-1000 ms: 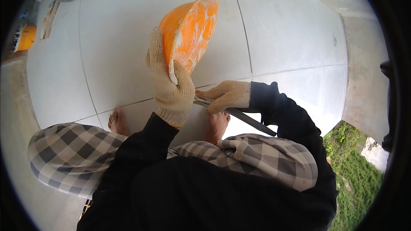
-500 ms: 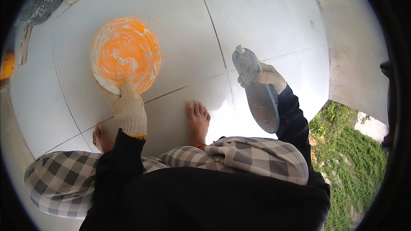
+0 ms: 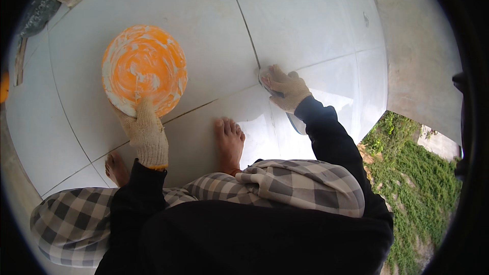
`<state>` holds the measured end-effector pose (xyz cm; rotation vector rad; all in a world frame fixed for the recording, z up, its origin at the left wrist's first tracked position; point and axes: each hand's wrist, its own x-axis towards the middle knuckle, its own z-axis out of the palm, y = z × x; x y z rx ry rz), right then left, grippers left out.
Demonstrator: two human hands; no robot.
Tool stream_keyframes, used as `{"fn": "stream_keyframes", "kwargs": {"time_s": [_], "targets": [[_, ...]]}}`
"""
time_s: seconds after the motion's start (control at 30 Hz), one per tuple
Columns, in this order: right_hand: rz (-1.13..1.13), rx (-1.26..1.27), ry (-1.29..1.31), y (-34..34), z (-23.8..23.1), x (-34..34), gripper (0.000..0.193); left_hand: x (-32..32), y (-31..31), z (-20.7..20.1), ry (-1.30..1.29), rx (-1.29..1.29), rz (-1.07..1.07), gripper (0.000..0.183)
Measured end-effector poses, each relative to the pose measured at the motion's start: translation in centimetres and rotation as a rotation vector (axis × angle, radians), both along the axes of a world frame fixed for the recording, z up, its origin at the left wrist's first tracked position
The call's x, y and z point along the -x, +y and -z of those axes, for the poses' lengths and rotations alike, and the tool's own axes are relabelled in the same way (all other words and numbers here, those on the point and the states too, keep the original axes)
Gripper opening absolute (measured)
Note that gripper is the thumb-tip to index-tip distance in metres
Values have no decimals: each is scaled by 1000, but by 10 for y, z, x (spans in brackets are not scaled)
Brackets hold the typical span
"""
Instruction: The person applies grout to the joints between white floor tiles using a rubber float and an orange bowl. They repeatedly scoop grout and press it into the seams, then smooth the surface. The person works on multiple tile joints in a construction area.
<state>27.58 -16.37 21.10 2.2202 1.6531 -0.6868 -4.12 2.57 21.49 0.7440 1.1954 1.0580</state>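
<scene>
A round orange dish (image 3: 158,61), smeared with pale white paste, is held by its near rim in my left hand (image 3: 146,132). A knitted cream glove covers that hand, and its thumb lies over the rim. My right hand (image 3: 290,90), gloved the same way, is closed around a grey-blue flip-flop sole (image 3: 297,124). The hand and sleeve hide most of the sole. Its tip is down at the tile floor (image 3: 204,30), by the meeting point of the dark joint (image 3: 243,20) and a crosswise joint.
My bare feet (image 3: 229,140) stand on the tiles between the hands and my body. A low concrete wall (image 3: 417,56) bounds the right side, with grass (image 3: 423,198) below the floor's edge. A dark, paste-stained container (image 3: 39,14) stands at the far left.
My right hand has turned over and moved left and down, bringing the flip-flop's tip from above the tiles to the joint. The left hand and dish are nearly unchanged.
</scene>
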Motion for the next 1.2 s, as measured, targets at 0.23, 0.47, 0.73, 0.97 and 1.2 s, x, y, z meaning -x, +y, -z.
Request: {"fn": "stream_keyframes", "kwargs": {"time_s": [0.23,0.47,0.73,0.97,1.2], "targets": [[-36,298,-379,11,-19,43,56,2,4,-6,-23,-30,44,72],[-92,339,-425,37,-50,30,46,2,6,-9,26,11,43,67],[-261,108,-342,65,-33,36,43,-3,5,-14,-5,18,73,72],[-357,0,-235,49,-15,45,39,-4,3,-10,46,-24,107,70],[-216,449,-295,51,-16,33,41,-2,6,-14,14,9,71,69]]}}
